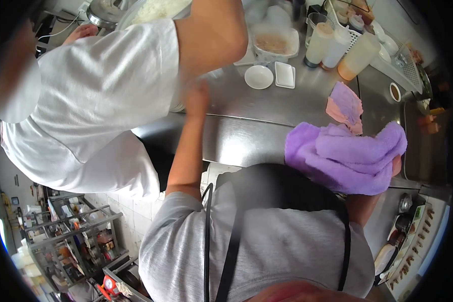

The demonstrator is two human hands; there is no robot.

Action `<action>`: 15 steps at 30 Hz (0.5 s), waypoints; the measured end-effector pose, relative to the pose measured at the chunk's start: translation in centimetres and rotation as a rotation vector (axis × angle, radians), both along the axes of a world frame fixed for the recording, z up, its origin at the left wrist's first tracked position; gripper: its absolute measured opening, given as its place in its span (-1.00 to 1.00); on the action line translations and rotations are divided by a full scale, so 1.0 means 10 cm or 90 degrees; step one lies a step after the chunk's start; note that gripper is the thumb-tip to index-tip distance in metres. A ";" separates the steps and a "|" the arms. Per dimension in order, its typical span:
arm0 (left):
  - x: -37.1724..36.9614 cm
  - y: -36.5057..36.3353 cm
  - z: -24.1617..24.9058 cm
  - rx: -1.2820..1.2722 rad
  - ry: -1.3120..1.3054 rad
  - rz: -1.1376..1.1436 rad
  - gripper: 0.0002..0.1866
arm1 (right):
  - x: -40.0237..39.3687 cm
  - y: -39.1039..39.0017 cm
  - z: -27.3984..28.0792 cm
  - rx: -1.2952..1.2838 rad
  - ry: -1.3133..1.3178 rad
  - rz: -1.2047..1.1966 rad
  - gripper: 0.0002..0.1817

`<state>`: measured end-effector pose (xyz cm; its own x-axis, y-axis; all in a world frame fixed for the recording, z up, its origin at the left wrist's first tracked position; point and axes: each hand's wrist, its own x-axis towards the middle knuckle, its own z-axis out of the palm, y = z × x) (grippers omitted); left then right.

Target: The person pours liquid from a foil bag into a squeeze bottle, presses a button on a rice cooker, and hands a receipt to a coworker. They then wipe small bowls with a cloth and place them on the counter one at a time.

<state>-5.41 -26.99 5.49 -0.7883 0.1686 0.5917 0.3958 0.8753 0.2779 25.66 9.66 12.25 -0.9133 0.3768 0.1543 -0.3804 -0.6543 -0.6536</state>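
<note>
A fluffy purple towel [345,151] hangs bunched over my right hand [396,165]. Only the edge of that hand shows at the towel's right side, with the fingers wrapped in the cloth. My left hand [197,98] reaches forward over the steel counter [236,108], close beside a co-worker's bare arm. Its fingers are blurred and partly hidden there. White dishes [177,107] peek out next to it, mostly covered by the co-worker's sleeve. Just beyond the towel lies a smaller pink and purple cloth [345,105].
A co-worker in a white shirt [105,75] leans across on the left. Farther back stand a white round bowl [259,77], small square dishes [285,75], a plastic tub [277,44] and squeeze bottles [319,45]. A sauce cup [395,91] is at right, a metal rack [70,231] behind left.
</note>
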 end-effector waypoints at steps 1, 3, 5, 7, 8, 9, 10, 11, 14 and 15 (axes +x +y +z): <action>0.11 -0.13 0.11 -0.053 -0.025 0.064 -0.65 | -0.07 -0.08 0.01 0.011 0.025 -0.017 -0.29; 0.27 -0.32 0.28 -0.108 -0.129 0.190 -0.74 | -0.31 -0.38 0.12 0.015 0.026 -0.055 -0.28; 0.13 -0.67 -0.07 -0.223 -0.124 0.150 -0.79 | -0.54 -0.63 0.25 -0.027 -0.072 -0.101 -0.28; 0.04 -0.81 -0.34 -0.240 -0.099 0.110 -0.82 | -0.69 -0.66 0.23 -0.052 -0.128 -0.083 -0.28; 0.01 -0.82 -0.43 -0.200 -0.079 0.092 -0.82 | -0.75 -0.66 0.13 -0.045 -0.112 -0.039 -0.28; 0.02 -0.79 -0.41 -0.160 -0.059 0.073 -0.82 | -0.79 -0.66 0.07 -0.030 -0.108 -0.012 -0.28; 0.05 -0.77 -0.38 -0.149 -0.070 0.043 -0.82 | -0.82 -0.66 0.02 -0.015 -0.104 0.014 -0.27; 0.08 -0.73 -0.35 -0.137 -0.080 0.012 -0.82 | -0.83 -0.66 0.00 0.009 -0.112 0.022 -0.27; 0.24 -0.46 -0.16 -0.123 -0.112 -0.058 -0.81 | -0.84 -0.62 -0.03 0.031 -0.115 0.044 -0.29; 0.30 -0.35 -0.13 -0.123 -0.123 -0.080 -0.82 | -0.82 -0.62 -0.01 0.018 -0.113 0.041 -0.31</action>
<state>-2.37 -30.53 4.15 -0.8493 0.3666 0.3798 0.4601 0.8667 0.1924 17.50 3.48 12.14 -0.9491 0.3149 -0.0022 -0.2152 -0.6538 -0.7254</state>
